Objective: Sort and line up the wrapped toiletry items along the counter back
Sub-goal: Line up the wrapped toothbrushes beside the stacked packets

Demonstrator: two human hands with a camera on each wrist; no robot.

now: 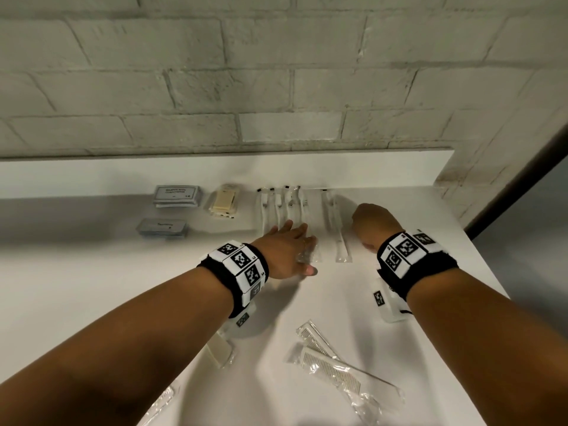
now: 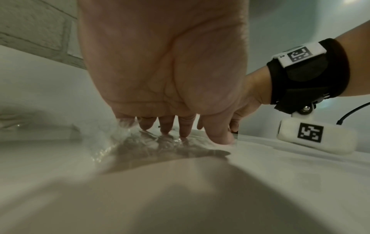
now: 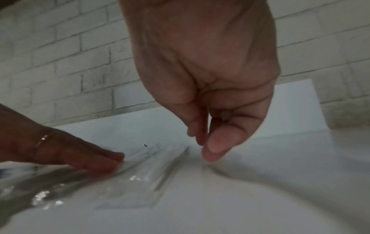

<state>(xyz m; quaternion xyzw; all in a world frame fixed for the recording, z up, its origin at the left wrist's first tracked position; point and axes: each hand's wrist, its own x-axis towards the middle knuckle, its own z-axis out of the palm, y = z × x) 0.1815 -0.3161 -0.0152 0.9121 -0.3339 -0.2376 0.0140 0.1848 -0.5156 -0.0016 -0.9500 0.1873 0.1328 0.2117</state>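
Several wrapped toothbrushes (image 1: 278,204) lie side by side at the counter back. My left hand (image 1: 292,238) lies flat on their near ends, fingers straight and pressing the crinkled clear wrappers (image 2: 152,142). One more wrapped toothbrush (image 1: 336,238) lies apart to the right. My right hand (image 1: 372,226) stands just right of it with fingers curled down and thumb (image 3: 215,150) against the fingertips, touching the counter and holding nothing. In the right wrist view that wrapper (image 3: 152,171) runs between both hands.
Left along the back sit a wrapped cream soap (image 1: 222,202) and two grey sachet stacks (image 1: 176,196), (image 1: 163,228). Wrapped combs (image 1: 332,358) lie loose near the front, one more by my left forearm (image 1: 219,348). The counter's right edge (image 1: 479,256) is near.
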